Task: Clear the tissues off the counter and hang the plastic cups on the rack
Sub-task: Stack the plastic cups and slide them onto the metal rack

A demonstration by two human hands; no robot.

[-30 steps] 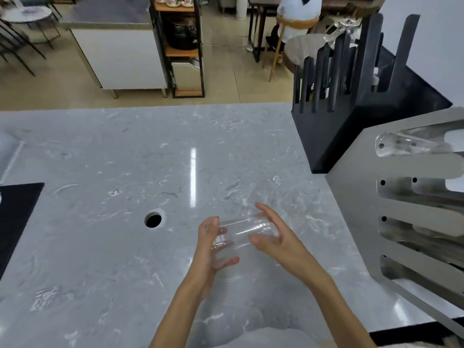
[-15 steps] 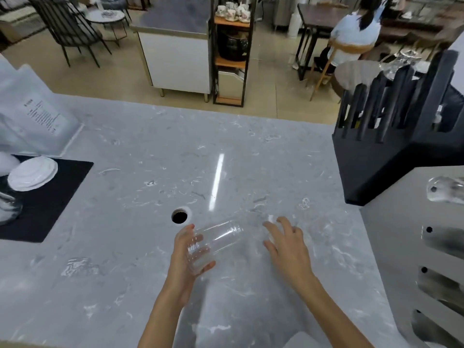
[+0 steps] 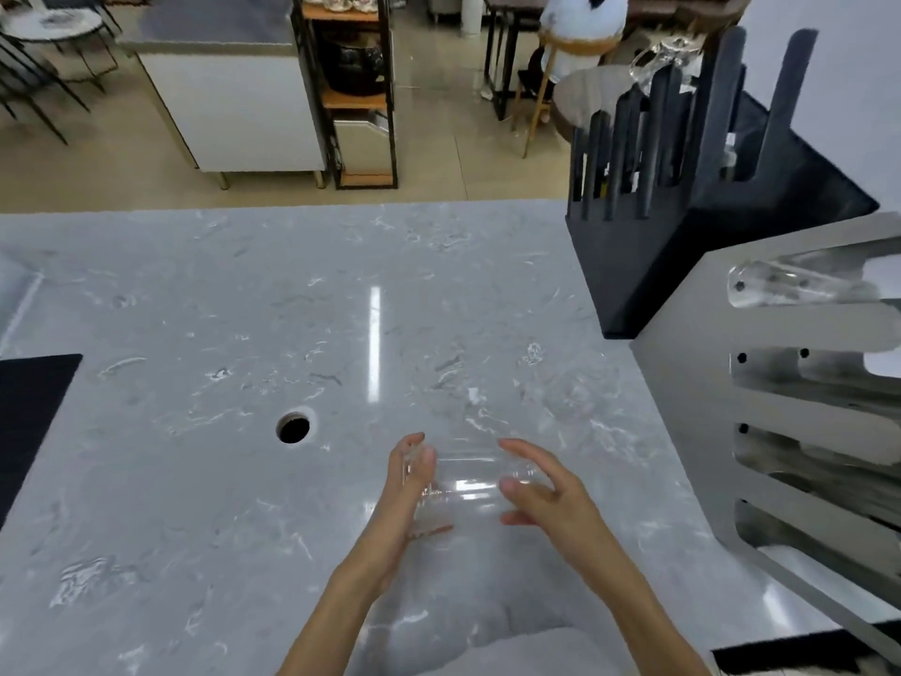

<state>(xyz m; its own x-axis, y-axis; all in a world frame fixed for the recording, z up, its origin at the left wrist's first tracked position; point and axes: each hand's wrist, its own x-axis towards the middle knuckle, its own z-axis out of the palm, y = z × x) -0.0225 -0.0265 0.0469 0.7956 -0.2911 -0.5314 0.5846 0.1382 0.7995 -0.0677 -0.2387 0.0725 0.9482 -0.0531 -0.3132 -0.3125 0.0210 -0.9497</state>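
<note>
A clear plastic cup lies on its side between my two hands, just above the grey marble counter. My left hand grips one end of the cup. My right hand curls around the other end, fingers touching it. The steel rack with slanted slots stands at the right, and one clear cup hangs in its top slot. No tissues are in sight.
A black slotted holder stands at the counter's far right corner. A round hole is cut in the counter left of my hands. A black mat lies at the left edge. A person sits beyond the counter.
My right hand has come back onto the cup, which half a second ago only my left hand held. The camera has swung right, bringing the rack back into view.
</note>
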